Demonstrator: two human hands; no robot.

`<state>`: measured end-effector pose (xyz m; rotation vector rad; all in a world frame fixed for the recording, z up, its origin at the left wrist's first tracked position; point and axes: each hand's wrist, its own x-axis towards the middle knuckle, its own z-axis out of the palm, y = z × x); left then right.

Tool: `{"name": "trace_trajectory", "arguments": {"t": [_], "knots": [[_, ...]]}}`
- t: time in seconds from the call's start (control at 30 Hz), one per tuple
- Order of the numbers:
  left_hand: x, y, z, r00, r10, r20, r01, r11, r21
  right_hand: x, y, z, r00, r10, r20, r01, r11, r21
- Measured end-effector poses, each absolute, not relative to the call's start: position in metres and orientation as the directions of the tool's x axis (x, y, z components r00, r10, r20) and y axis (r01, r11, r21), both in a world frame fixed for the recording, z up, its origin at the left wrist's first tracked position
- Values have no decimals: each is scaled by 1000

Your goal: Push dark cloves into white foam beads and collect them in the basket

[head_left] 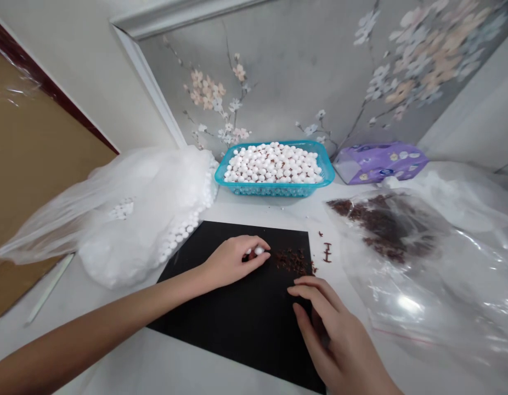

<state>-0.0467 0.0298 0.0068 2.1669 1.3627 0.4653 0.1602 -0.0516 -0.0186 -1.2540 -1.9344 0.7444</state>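
Observation:
My left hand (233,260) rests on a black mat (237,312) with its fingers curled round a small white bead (259,250). Just right of it lies a little heap of small dark brown pieces (294,260) on the mat. My right hand (334,334) is lower right, its fingers bent down with the tips near the heap; whether they pinch anything is hidden. A blue basket (274,189) heaped with white beads stands behind the mat.
A big clear bag of white beads (155,219) lies at the left. A clear bag with dark brown pieces (385,225) lies at the right, over more plastic. A purple tissue pack (379,162) sits by the flowered wall. A few brown pieces (327,252) lie off the mat.

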Motion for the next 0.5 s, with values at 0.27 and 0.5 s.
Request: {"name": "trace_trajectory", "arguments": {"t": [0.27, 0.5], "knots": [[-55, 41, 32, 8, 984, -177, -47, 177, 983, 161, -52, -20, -279, 932, 233, 504, 349, -790], [-66, 42, 41, 55, 912, -407, -591, 358, 722, 162, -52, -21, -286, 930, 232, 514, 353, -782]]}}
